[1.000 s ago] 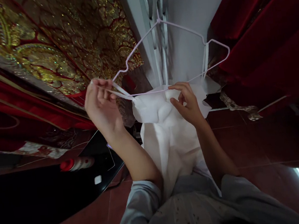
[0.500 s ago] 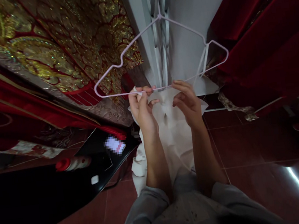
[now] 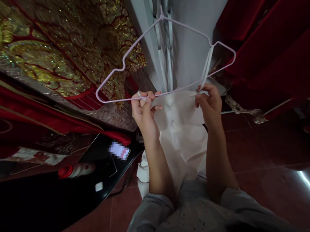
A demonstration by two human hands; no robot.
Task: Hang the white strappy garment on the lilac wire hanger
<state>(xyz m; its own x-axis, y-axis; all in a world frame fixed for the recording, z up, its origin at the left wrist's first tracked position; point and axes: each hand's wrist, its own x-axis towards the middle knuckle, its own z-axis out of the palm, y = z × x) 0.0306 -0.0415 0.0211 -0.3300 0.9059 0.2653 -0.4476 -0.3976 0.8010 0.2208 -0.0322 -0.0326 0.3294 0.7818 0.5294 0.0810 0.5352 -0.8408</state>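
A lilac clothes hanger [image 3: 132,50] hangs in front of a metal rack, and a thin white strap [image 3: 208,65] loops over its right notch. Below it drapes a white garment [image 3: 180,135], its top edge just under the hanger's bottom bar. My left hand [image 3: 145,111] is closed at the bar's left part, pinching a bit of white strap by the index finger; the bar crosses those fingers. At the lower end of the hung strap, my right hand [image 3: 211,103] pinches the garment's upper right corner.
Gold-sequined red clothing [image 3: 78,46] hangs at the left, dark red fabric [image 3: 271,49] at the right. On a black table [image 3: 41,205] at lower left are a phone [image 3: 119,150], a red-capped bottle [image 3: 77,170] and a small white case [image 3: 99,186]. Red tiles [image 3: 267,200] cover the floor.
My right hand has moved right from the middle of the hanger bar and closed on the garment's corner. The hung strap now runs taut to it. My left hand has barely shifted.
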